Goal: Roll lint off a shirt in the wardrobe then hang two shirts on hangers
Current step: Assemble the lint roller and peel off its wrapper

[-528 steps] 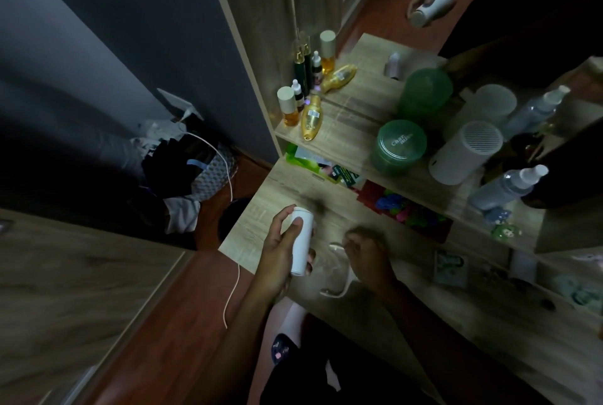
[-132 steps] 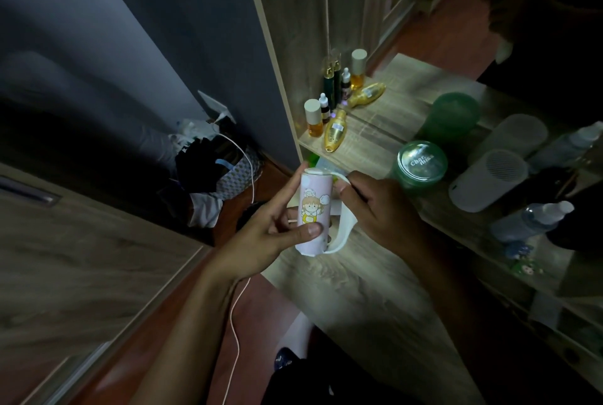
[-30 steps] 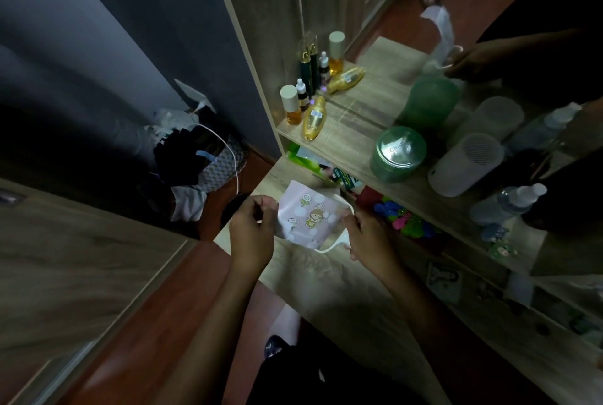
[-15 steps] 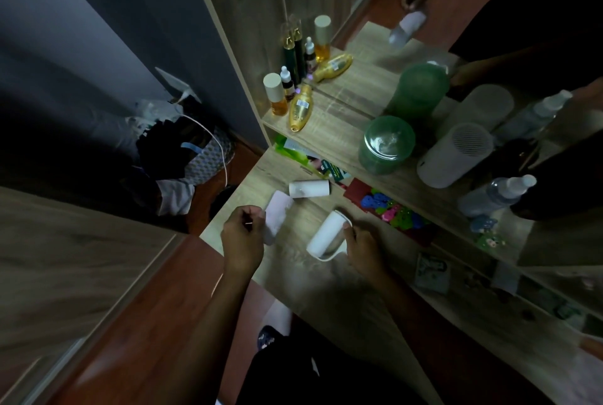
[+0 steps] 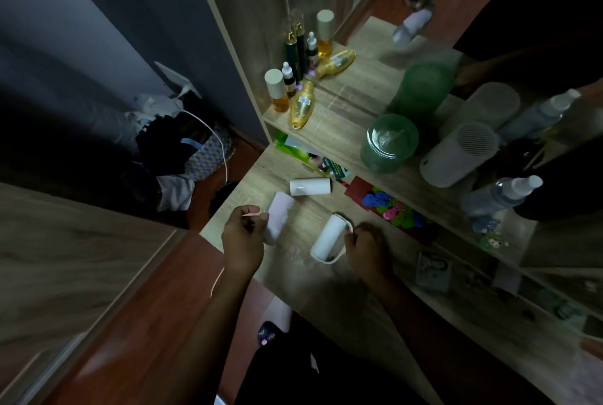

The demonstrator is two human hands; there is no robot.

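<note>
I can't read any writing: the lettering on the green jar (image 5: 390, 141) lid is a blur and the gold bottle (image 5: 301, 103) label is too small. A second ago I held the wrapper (image 5: 278, 219) up between both hands. Now the lint roller (image 5: 327, 237) lies on the tabletop (image 5: 326, 293) near its left edge, with a spare roll (image 5: 310, 186) beyond it. My left hand (image 5: 243, 236) grip pinches the wrapper's edge. My right hand (image 5: 366, 249) grip curls round the roller's loop handle.
</note>
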